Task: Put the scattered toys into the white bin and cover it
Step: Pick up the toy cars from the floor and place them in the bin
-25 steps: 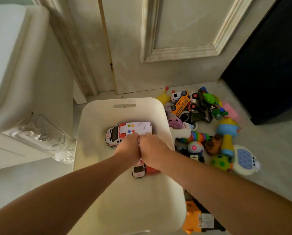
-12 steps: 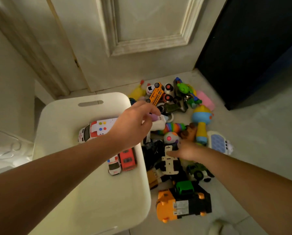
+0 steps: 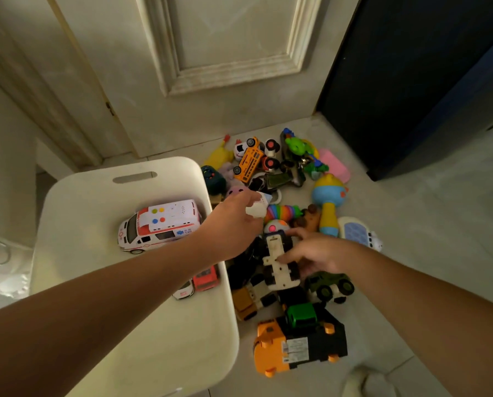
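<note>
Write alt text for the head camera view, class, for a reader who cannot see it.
Two bare arms reach from a white bin into toys piled on the floor: the left hand grips a small white toy, the right hand an upturned toy car. A toy ambulance lies in the bin.

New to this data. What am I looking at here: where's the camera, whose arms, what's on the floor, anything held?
There is no robot: one wide-angle camera sits on a person's head, looking down at their bare arms. The white bin stands on the floor and holds a toy ambulance and two small cars. A pile of toys lies to its right, including an orange truck. The left hand pinches a small white toy. The right hand grips an upturned toy car.
</note>
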The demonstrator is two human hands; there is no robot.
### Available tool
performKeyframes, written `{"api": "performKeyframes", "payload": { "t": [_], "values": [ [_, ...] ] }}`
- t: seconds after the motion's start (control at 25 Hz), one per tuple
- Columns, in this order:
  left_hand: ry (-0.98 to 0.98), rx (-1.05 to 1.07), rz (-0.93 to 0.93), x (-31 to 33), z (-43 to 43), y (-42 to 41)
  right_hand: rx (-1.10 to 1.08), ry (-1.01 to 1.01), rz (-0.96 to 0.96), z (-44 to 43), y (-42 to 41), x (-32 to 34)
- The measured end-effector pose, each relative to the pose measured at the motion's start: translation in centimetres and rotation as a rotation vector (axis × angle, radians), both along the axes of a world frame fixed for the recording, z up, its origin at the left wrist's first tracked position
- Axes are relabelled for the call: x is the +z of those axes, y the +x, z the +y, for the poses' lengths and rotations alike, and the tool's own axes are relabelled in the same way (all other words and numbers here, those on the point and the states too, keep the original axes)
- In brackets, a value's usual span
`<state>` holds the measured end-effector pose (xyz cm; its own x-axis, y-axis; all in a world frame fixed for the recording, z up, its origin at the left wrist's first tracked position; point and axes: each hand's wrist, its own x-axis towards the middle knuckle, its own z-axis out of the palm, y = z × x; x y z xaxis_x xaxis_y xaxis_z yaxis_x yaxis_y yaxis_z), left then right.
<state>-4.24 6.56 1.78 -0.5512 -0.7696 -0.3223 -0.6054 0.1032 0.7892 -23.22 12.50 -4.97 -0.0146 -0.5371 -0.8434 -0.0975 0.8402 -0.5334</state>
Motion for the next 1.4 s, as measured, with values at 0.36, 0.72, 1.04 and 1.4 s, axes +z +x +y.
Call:
{"api": "performKeyframes", "payload": {
  "t": [0.36, 0.72, 1.04, 1.4],
  "values": [
    [0.928, 0.28, 0.49, 1.9, -0.9, 0.1, 0.044, -0.304, -0.652, -3.2, -0.5, 5.3],
    [0.823, 0.285, 0.446, 2.7, -1.4, 1.3, 0.538, 0.251, 0.369, -0.6, -0.5, 1.9],
    [0.787, 0.29, 0.458, 3.4, -1.6, 1.6, 1.021, 0.195, 0.764, 4.4, 4.1, -3.4],
    [0.768, 0.36, 0.418, 3.5, -2.7, 6.0, 0.364, 0.257, 0.068, -1.7, 0.0, 5.8]
  ]
}}
